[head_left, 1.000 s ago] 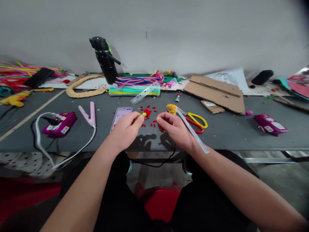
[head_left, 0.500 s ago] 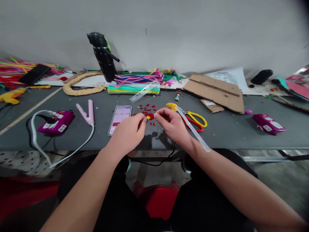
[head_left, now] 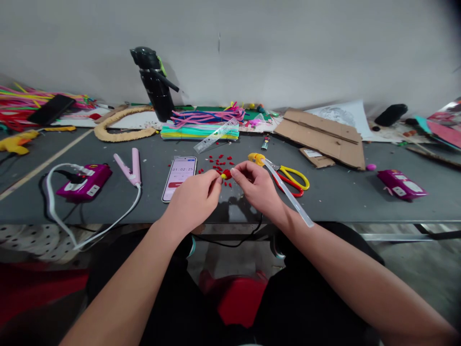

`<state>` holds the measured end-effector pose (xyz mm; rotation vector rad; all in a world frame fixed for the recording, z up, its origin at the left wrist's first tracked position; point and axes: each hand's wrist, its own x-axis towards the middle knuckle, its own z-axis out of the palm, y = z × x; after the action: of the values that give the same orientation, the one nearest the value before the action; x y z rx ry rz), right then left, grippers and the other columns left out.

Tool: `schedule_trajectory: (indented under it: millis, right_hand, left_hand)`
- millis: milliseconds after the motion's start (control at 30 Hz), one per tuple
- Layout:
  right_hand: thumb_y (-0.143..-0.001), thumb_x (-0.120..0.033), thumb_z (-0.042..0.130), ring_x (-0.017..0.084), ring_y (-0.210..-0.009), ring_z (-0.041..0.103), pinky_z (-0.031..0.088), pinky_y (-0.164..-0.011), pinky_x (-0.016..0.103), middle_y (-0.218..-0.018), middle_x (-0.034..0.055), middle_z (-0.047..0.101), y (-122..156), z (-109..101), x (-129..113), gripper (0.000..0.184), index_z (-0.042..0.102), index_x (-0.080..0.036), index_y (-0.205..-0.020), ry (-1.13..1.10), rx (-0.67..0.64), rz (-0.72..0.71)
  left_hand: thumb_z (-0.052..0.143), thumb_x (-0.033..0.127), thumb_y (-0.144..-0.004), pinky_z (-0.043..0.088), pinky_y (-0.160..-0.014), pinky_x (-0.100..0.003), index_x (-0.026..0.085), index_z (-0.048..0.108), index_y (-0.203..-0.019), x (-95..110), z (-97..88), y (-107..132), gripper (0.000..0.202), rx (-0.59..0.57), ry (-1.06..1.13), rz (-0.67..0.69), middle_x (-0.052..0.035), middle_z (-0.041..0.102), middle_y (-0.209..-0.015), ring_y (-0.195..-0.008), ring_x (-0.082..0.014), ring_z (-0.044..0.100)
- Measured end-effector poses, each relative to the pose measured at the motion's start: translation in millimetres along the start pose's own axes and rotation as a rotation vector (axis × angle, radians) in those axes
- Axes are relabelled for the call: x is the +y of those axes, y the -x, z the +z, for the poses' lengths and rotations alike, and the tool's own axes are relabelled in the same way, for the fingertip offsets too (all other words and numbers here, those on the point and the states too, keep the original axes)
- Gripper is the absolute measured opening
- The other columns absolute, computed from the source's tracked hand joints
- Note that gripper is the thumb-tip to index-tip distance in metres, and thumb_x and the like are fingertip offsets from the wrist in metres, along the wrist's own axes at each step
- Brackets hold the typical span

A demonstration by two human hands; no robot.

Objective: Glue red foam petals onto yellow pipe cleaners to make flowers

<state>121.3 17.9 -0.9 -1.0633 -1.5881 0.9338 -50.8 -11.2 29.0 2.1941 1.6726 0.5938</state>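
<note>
A seated person, seen from their own head camera, works with two bare hands over a dark gray table. The left hand pinches a small fuzzy red-and-yellow piece by its yellow end, between thumb and forefinger. The piece is between the two hands, above the table near its front edge, its red part toward the right. The right hand has thumb and fingers drawn together at that red part; whether it grips the piece or only meets it cannot be told. The hands are close but apart from each other.

Small red scraps are scattered on the table just beyond the fingertips. To the left of the left hand, and partly covered by it, lies a phone showing 01:02:25. Farther left are a pink hair straightener with a white cord and a purple power strip. Near the right hand, a clear strip slants from a yellow tool over the forearm, and scissors with one red and one yellow handle lie beside it. Behind stand a black bottle and bundled pipe cleaners, with a clear ruler leaning across them, and flat cardboard to the right.
</note>
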Motion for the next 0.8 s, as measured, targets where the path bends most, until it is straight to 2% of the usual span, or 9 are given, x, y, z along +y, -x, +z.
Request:
schedule_trajectory:
  millis: [233, 800]
  right_hand:
    - [-0.093, -0.037, 0.059, 0.011, -0.064, 0.05, 0.04, -0.058, 0.026, -0.075, 0.0006, 0.06, 1.5, 1.1, 0.4, 0.02, 0.058, -0.019, -0.083, 0.062, 0.024, -0.002]
    - [-0.091, -0.034, 0.061, 0.011, -0.061, 0.048, 0.037, -0.055, 0.026, -0.07, -0.0005, 0.057, 0.9, 0.6, -0.8, 0.02, 0.057, -0.019, -0.079, 0.032, 0.03, 0.018]
  left_hand:
    - [0.038, 0.037, -0.099, 0.03, -0.06, -0.03, 0.022, 0.054, -0.084, 0.6, -0.7, -0.7, 0.026, 0.0, -0.014, 0.005, -0.0019, 0.063, -0.078, -0.068, -0.0169, 0.055]
    - [0.038, 0.035, -0.098, 0.032, -0.06, -0.03, 0.022, 0.057, -0.087, -0.8, -0.1, 0.0, 0.025, 0.002, -0.003, 0.031, -0.0026, 0.065, -0.08, -0.069, -0.0176, 0.056]
